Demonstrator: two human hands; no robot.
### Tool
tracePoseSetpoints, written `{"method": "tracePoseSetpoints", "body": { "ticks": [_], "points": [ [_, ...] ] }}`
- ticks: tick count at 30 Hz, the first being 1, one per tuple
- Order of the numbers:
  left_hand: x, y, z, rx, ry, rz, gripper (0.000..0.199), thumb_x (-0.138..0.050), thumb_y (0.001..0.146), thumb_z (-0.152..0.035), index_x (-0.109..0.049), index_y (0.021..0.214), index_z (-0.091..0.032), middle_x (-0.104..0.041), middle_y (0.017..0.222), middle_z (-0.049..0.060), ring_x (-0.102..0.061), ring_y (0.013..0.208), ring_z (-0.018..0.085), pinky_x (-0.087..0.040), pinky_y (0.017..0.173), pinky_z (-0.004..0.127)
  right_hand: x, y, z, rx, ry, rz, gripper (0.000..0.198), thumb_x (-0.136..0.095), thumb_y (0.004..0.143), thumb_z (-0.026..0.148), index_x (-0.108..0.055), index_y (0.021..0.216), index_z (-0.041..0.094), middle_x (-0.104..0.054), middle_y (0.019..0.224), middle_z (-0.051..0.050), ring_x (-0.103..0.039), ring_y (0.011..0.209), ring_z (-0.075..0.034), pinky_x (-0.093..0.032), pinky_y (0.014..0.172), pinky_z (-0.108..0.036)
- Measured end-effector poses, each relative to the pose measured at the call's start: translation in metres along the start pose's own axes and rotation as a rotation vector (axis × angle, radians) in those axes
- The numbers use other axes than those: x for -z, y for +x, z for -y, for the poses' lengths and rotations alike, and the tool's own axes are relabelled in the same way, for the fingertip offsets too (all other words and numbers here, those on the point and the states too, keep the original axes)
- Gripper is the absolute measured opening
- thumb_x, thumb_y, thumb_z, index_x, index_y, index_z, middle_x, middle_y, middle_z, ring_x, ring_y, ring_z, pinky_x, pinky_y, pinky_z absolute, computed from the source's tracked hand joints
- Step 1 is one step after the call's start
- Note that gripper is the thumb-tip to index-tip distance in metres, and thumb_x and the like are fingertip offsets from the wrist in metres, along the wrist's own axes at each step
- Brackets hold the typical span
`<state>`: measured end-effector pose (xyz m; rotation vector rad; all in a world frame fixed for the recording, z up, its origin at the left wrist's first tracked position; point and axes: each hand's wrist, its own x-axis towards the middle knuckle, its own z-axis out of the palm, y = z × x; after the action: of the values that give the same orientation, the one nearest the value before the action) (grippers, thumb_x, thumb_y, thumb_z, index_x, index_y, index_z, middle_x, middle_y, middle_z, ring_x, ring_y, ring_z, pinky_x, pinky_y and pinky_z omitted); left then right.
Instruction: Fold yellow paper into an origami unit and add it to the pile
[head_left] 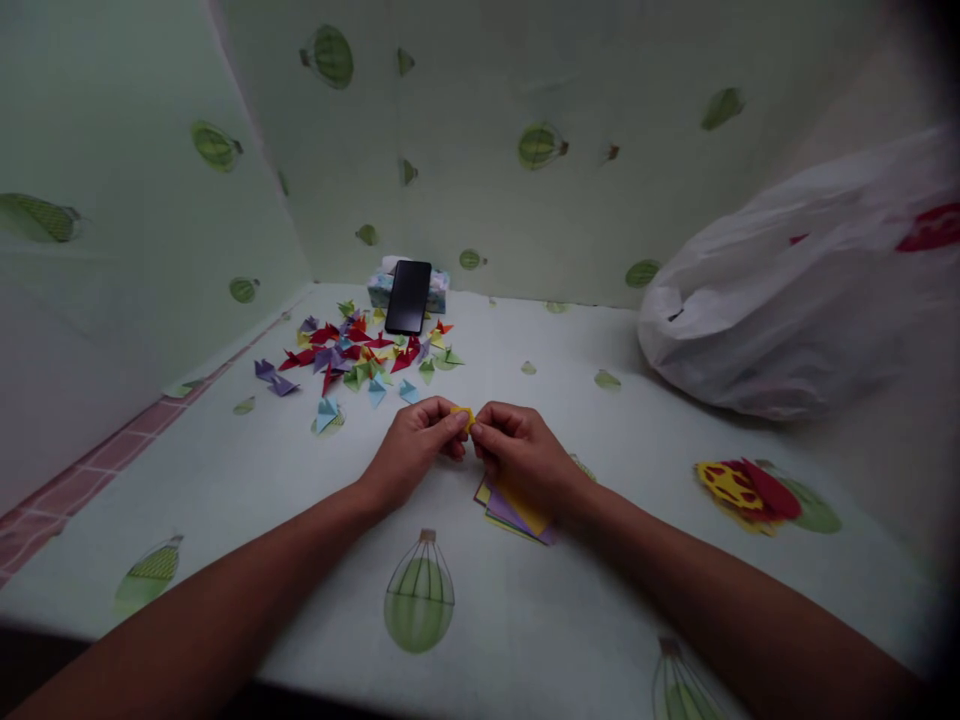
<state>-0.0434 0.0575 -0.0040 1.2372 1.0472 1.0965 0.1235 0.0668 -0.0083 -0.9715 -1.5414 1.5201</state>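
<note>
Between my two hands, just above the table, is a small piece of folded yellow paper (463,418). My left hand (418,443) pinches it from the left with thumb and fingers. From the other side my right hand (525,447) grips its right edge, and most of the paper is hidden by the fingertips. Under my right hand and wrist lies a stack of coloured paper squares (514,513), with purple, yellow and green sheets showing. Beyond my left hand a heap of folded paper cranes (352,350) in red, purple, green, yellow and blue spreads over the table.
A black phone (409,298) leans on a tissue box (377,291) behind the cranes. At the right a large white plastic bag (757,300) rests against the wall. Nearer, red and yellow cut-out shapes (739,490) lie on the balloon-patterned table cover (337,620).
</note>
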Motion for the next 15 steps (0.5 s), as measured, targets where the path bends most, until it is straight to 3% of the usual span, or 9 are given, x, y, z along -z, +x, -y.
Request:
{"method": "tracePoseSetpoints", "body": {
  "ticks": [4, 10, 15],
  "points": [
    [0.0023, 0.0, -0.0026, -0.031, 0.094, -0.003, 0.028, -0.07, 0.082, -0.04, -0.062, 0.072, -0.015, -0.059, 0.056, -0.002, -0.053, 0.054, 0.01, -0.041, 0.056, 0.022, 0.0015, 0.0004, -0.0001, 0.04, -0.107, 0.018, 0.026, -0.061, 0.086, 0.033, -0.051, 0.065, 0.019, -0.049, 0.058, 0.005, -0.044, 0.047, -0.008, -0.035, 0.047, -0.023],
    [0.0024, 0.0012, 0.001, -0.011, -0.048, -0.025, 0.027, -0.069, 0.082, -0.04, -0.062, 0.074, -0.015, -0.062, 0.06, -0.001, -0.057, 0.056, 0.01, -0.046, 0.06, 0.023, 0.0035, 0.0003, 0.0039, 0.043, -0.084, 0.029, 0.025, -0.059, 0.088, 0.035, -0.053, 0.07, 0.019, -0.053, 0.061, 0.004, -0.046, 0.048, -0.009, -0.036, 0.048, -0.024],
    [0.0038, 0.0038, -0.0008, -0.009, -0.024, -0.024, 0.027, -0.07, 0.081, -0.039, -0.064, 0.075, -0.014, -0.063, 0.066, -0.001, -0.057, 0.056, 0.009, -0.047, 0.06, 0.023, 0.0052, 0.0017, 0.0057, 0.046, -0.047, -0.023, 0.024, -0.06, 0.087, 0.037, -0.054, 0.072, 0.019, -0.053, 0.063, 0.004, -0.045, 0.048, -0.009, -0.036, 0.049, -0.025]
  ]
}}
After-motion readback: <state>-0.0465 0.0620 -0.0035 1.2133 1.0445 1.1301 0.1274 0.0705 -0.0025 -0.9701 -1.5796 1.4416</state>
